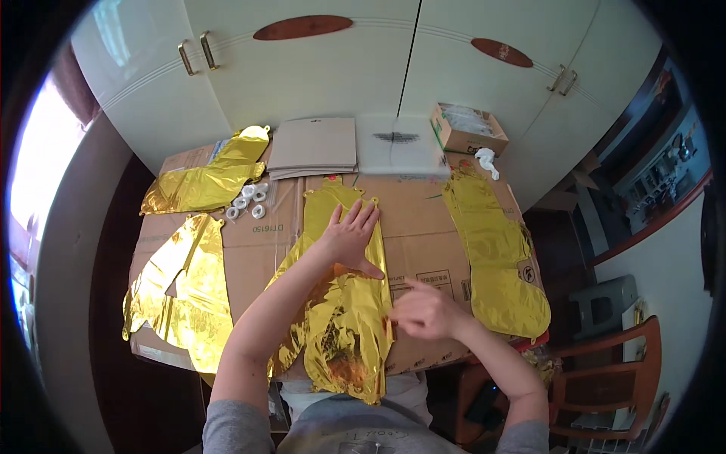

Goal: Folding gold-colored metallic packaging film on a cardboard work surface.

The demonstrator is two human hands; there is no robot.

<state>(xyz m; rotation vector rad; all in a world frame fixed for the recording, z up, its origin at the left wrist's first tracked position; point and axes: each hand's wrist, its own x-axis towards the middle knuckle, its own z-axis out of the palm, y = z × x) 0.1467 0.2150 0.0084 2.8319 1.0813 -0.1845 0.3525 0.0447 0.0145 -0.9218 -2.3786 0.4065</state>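
Note:
A flat, uninflated gold foil balloon (340, 291) lies lengthwise in front of me, its wrinkled near end hanging over the table's front edge. My left hand (352, 236) rests palm down on its upper part, fingers spread. At the balloon's right edge, my right hand (425, 310) is closed, with curled fingers and fingertips on the foil rim. More flat gold foil balloons lie around: one with a triangular gap (200, 284) at the near left, a folded one (208, 181) at the far left, and a long curved one (495, 257) along the right side.
Brown cardboard (253, 261) covers the table. Several small white rolls (249, 198) sit at the left. Cardboard sheets (314, 144), a translucent flat package (401, 151) and a box of clear bags (473, 140) stand along the back. White crumpled material (488, 161) lies near the box. A wooden chair (643, 371) stands right.

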